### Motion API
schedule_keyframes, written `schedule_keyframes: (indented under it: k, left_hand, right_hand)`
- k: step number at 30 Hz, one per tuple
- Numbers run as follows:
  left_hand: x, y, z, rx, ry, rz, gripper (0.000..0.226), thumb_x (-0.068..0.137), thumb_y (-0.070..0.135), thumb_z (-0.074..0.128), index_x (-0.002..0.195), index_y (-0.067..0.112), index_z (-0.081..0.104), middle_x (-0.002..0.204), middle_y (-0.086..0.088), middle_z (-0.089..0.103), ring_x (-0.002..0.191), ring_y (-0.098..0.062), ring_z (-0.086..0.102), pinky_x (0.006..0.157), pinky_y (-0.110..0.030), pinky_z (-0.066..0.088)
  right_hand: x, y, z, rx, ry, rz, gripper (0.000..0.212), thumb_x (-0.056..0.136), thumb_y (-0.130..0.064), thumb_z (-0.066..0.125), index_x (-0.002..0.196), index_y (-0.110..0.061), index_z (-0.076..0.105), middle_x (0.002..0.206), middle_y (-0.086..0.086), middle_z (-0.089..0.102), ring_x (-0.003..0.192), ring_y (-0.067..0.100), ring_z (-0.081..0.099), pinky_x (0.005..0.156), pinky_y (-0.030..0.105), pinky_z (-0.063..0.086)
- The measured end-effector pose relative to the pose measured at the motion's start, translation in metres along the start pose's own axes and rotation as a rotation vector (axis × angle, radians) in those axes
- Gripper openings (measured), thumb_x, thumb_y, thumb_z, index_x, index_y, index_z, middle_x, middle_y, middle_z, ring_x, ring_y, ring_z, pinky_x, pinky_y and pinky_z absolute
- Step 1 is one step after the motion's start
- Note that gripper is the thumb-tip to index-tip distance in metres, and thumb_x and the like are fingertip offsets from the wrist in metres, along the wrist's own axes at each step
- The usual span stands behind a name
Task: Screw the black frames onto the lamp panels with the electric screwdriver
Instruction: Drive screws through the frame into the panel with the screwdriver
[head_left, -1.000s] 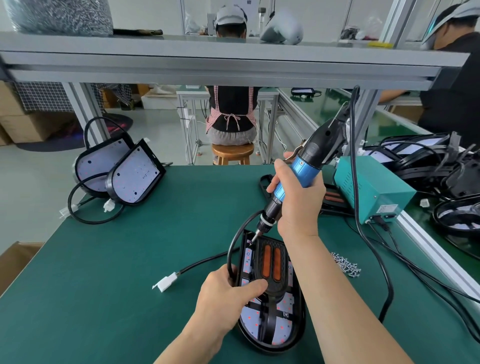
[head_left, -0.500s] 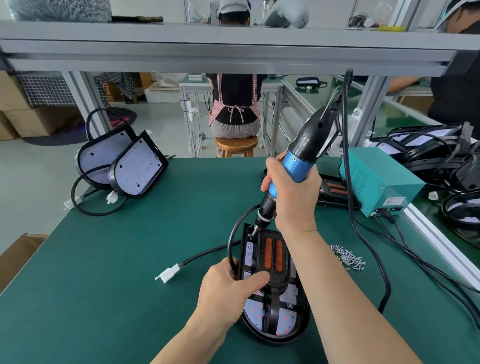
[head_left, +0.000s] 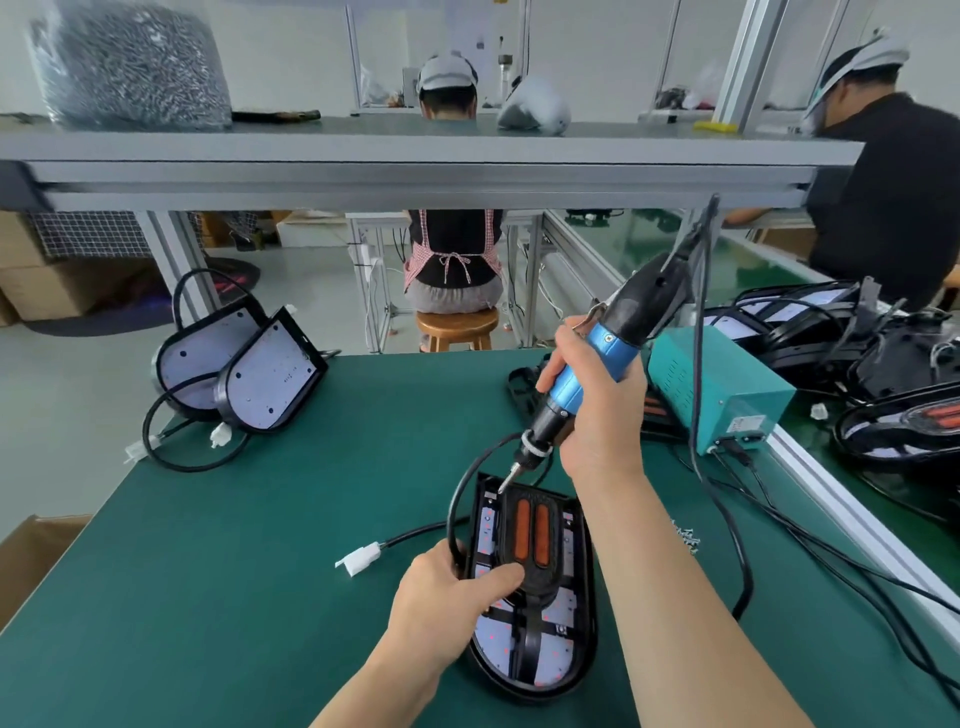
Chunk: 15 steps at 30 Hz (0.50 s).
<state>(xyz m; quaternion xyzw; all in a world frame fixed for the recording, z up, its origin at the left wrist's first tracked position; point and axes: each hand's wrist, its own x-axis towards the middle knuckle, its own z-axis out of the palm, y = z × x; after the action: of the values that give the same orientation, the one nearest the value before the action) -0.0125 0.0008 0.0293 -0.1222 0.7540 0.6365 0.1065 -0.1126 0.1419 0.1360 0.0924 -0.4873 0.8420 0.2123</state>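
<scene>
A D-shaped lamp panel (head_left: 566, 639) lies flat on the green table, near the front centre. A black frame (head_left: 530, 577) with two orange strips sits on top of it. My left hand (head_left: 447, 608) grips the panel's left edge, thumb pressed on the frame. My right hand (head_left: 602, 410) holds the blue and black electric screwdriver (head_left: 597, 364), tilted, with its bit tip at the frame's far left corner. A black cable loops from the panel to a white connector (head_left: 358, 558).
Two lamp panels (head_left: 270, 384) lean together at the table's far left with their cables. A teal power box (head_left: 722, 389) stands right, cords trailing across the table. Loose screws (head_left: 685, 538) lie by my right forearm. More lamps are piled at far right. Two people work behind.
The view has tilted upward a little. Both hands keep their grips, and the screwdriver tip stays at the frame's far left corner.
</scene>
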Motion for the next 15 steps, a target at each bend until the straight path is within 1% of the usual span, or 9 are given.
schedule_keyframes:
  k: [2, 4, 9, 12, 15]
  left_hand:
    - [0.000, 0.000, 0.000, -0.005, -0.015, 0.015, 0.048, 0.057, 0.051, 0.082, 0.094, 0.021, 0.075, 0.090, 0.005, 0.078, 0.091, -0.018, 0.074, 0.094, -0.047, 0.056]
    - [-0.001, 0.000, -0.001, -0.010, -0.026, 0.027, 0.049, 0.057, 0.052, 0.081, 0.095, 0.022, 0.075, 0.092, 0.006, 0.078, 0.092, -0.017, 0.074, 0.095, -0.046, 0.055]
    - [-0.002, 0.000, -0.002, -0.004, -0.058, 0.050, 0.051, 0.058, 0.054, 0.081, 0.099, 0.023, 0.075, 0.096, 0.008, 0.078, 0.095, -0.014, 0.074, 0.097, -0.045, 0.053]
    - [-0.004, 0.003, -0.004, -0.001, -0.083, 0.049, 0.052, 0.060, 0.052, 0.081, 0.104, 0.023, 0.075, 0.099, 0.009, 0.078, 0.097, -0.013, 0.073, 0.099, -0.043, 0.052]
    - [-0.007, 0.006, -0.004, 0.013, -0.085, 0.044, 0.051, 0.062, 0.052, 0.080, 0.105, 0.024, 0.074, 0.100, 0.011, 0.078, 0.097, -0.010, 0.073, 0.099, -0.040, 0.052]
  right_hand:
    - [0.002, -0.009, -0.009, 0.019, 0.032, -0.004, 0.013, 0.087, -0.014, 0.069, 0.094, -0.013, 0.059, 0.060, 0.001, 0.054, 0.052, 0.017, 0.052, 0.059, 0.024, 0.048]
    - [0.002, -0.017, -0.023, 0.047, 0.090, 0.014, 0.012, 0.086, -0.015, 0.070, 0.092, -0.016, 0.059, 0.061, 0.000, 0.054, 0.052, 0.016, 0.051, 0.057, 0.023, 0.047]
    - [-0.004, -0.032, -0.072, 0.172, 0.322, 0.159, 0.016, 0.093, -0.015, 0.068, 0.094, -0.017, 0.053, 0.064, -0.001, 0.053, 0.053, 0.013, 0.048, 0.056, 0.023, 0.047]
    - [-0.009, -0.037, -0.107, 0.164, 0.433, 0.248, 0.015, 0.094, -0.021, 0.068, 0.095, -0.017, 0.054, 0.069, -0.001, 0.051, 0.058, 0.012, 0.048, 0.057, 0.022, 0.042]
    - [-0.019, -0.041, -0.139, 0.143, 0.513, 0.301, 0.017, 0.094, -0.026, 0.070, 0.091, -0.017, 0.056, 0.074, -0.003, 0.053, 0.061, 0.009, 0.051, 0.059, 0.021, 0.046]
